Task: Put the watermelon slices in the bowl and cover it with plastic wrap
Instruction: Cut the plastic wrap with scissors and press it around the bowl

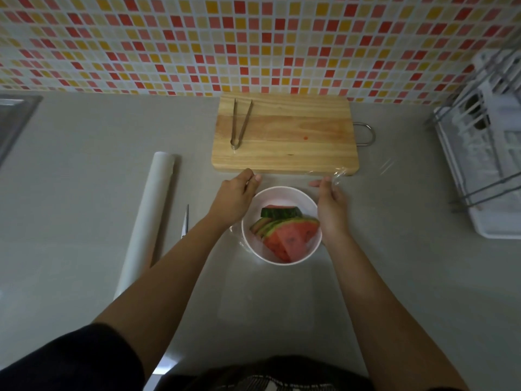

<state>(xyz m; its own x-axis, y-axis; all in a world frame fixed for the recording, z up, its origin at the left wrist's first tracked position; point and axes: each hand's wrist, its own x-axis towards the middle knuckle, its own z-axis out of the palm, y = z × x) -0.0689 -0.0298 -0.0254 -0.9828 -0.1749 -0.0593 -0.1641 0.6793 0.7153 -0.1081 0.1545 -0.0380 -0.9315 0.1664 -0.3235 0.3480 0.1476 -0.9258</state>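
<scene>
A white bowl [282, 196] stands on the grey counter and holds several watermelon slices [290, 235]. A clear sheet of plastic wrap [284, 179] is stretched over the bowl between my hands. My left hand [236, 197] pinches the sheet's far left edge just beyond the bowl's rim. At the far right edge my right hand [331, 204] pinches a crumpled corner of the wrap. The roll of plastic wrap [146, 218] lies to the left.
A wooden cutting board [296, 136] with metal tongs [239, 122] on it lies beyond the bowl. Scissors or a blade [186, 221] lies beside the roll. A dish rack [485, 153] stands at the right, a sink edge [14, 119] at the left.
</scene>
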